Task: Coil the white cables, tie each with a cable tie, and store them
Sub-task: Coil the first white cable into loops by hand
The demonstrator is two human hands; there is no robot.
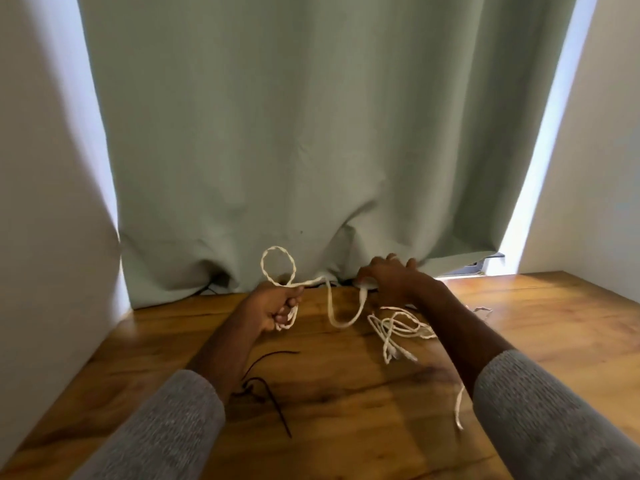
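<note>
left wall: a pale wall [41,202] runs along the left edge, with a strip of daylight between it and the curtain.
table: a wooden table [346,427] with a warm, dark-streaked grain fills the lower half of the view.
left sleeve: a grey knit sleeve [166,427] covers the left forearm up to short of the wrist.
cable ties: thin black cable ties [266,393] lie loose on the table just beside the left forearm, one stretching toward the near edge.
left hand: the left hand [277,306] is curled into a fist round several turns of the white cable, held above the table.
white cable: the white cable [332,306] rises out of the left fist in an upright loop against the curtain, then sags in a u-shaped dip across to the right hand.
curtain: a sage-green curtain [311,133] hangs behind the table, its hem bunched on the far edge.
loose cables: more loose cables [398,330] lie tangled on the table under the right forearm, with one end trailing toward the near right.
right hand: the right hand [391,275] reaches to the curtain hem, palm down, fingers bent over the far end of the white cable; whether it grips or only presses is not clear.
right sleeve: a grey knit sleeve [554,420] covers the right forearm.
right wall: a pale wall [595,168] sits at the right edge, daylight showing beside the curtain.
</note>
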